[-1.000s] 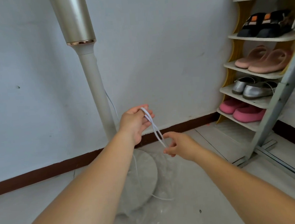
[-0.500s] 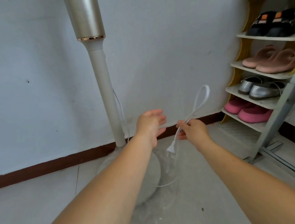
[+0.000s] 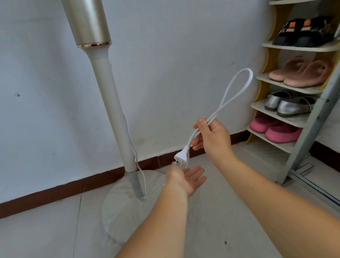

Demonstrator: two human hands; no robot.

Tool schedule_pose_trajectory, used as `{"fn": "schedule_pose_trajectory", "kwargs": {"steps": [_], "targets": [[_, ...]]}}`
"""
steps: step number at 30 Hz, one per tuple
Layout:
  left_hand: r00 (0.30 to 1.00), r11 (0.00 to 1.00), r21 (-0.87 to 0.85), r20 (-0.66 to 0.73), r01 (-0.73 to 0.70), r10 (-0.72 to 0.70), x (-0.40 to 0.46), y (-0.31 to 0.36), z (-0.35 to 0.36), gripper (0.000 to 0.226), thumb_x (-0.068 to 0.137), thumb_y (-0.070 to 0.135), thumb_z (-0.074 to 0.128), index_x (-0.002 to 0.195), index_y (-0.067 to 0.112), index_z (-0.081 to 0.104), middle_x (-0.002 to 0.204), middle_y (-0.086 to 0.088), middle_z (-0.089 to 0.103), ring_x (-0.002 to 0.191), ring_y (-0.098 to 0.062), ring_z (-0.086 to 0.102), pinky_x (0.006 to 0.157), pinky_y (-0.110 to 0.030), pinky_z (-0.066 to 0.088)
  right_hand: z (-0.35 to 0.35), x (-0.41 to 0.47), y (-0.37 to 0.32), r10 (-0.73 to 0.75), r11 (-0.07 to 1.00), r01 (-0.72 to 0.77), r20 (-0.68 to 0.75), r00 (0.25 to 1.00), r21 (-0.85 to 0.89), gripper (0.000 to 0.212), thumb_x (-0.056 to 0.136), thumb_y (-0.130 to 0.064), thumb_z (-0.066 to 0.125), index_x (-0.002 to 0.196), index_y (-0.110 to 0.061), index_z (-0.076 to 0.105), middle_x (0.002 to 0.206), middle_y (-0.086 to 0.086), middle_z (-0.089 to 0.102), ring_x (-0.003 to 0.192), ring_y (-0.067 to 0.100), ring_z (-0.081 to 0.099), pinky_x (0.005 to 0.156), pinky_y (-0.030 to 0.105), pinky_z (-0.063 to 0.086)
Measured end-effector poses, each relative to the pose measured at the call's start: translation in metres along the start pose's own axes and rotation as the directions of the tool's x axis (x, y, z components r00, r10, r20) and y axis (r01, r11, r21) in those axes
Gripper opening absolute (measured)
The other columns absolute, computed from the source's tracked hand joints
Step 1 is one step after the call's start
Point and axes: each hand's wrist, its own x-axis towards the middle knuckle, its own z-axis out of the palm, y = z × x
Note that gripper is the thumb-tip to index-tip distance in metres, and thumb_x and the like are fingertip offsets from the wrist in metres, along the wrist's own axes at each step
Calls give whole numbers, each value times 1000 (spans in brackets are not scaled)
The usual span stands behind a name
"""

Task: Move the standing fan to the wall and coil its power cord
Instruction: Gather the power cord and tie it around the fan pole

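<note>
White cord [image 3: 226, 96] is mid-coiling: right hand [image 3: 212, 139] pinches a loop, left hand [image 3: 187, 178] lies open, empty; next, another loop.

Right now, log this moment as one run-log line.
fan: upright by wall | cord: looped, pinched in right hand | plug: dangling over left hand, open palm | coil: unfinished
</note>
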Motion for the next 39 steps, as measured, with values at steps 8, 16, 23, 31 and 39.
{"fn": "schedule_pose_trajectory", "kwargs": {"steps": [8, 16, 23, 31, 39], "targets": [[979, 895, -398, -85, -202, 184, 7, 6, 15, 38, 101, 26, 35, 135, 9, 42, 119, -7, 63, 106, -16, 62, 85, -28, 46, -24, 6, -6, -302, 803, 200, -93, 949, -562, 26, 94, -21, 38, 106, -19, 61, 88, 2, 61, 73, 17, 56, 64, 29, 43], [893, 823, 382, 11, -420, 451, 5, -11, 7, 28, 96, 11, 44, 121, 22, 51, 67, -1, 56, 61, -10, 54, 60, -22, 40, -37, 18, 14, 123, 861, -153, -95, 988, -484, 26, 93, -6, 33, 111, -10, 51, 95, 10, 58, 70, 22, 62, 61, 34, 53], [805, 212, 827, 394, -521, 443, -6, -16, 7, 29, 93, 8, 48, 121, 15, 56, 77, -1, 64, 63, -10, 59, 63, -21, 49, -35, 5, 28, 576, 802, -515, 165, 800, -305, 20, 94, -11, 42, 97, -2, 59, 78, 14, 69, 64, 26, 68, 56, 35, 57], [734, -7, 828, 502, -561, 458, -10, -11, -3, 28, 91, 4, 46, 112, 14, 60, 86, -6, 62, 64, -15, 57, 65, -23, 49, -27, 2, 21, 619, 768, -636, 342, 707, -75, 33, 93, -22, 46, 94, 2, 68, 76, 18, 73, 64, 29, 67, 60, 38, 57], [925, 557, 766, 128, -321, 359, -9, -7, -19, 25, 90, 22, 47, 91, 9, 68, 88, -6, 65, 83, -17, 60, 84, -33, 47, -22, 4, 17, 478, 857, -516, 354, 804, 15, 27, 97, -22, 42, 75, -9, 52, 44, 0, 54, 39, 13, 51, 47, 25, 47]]}}
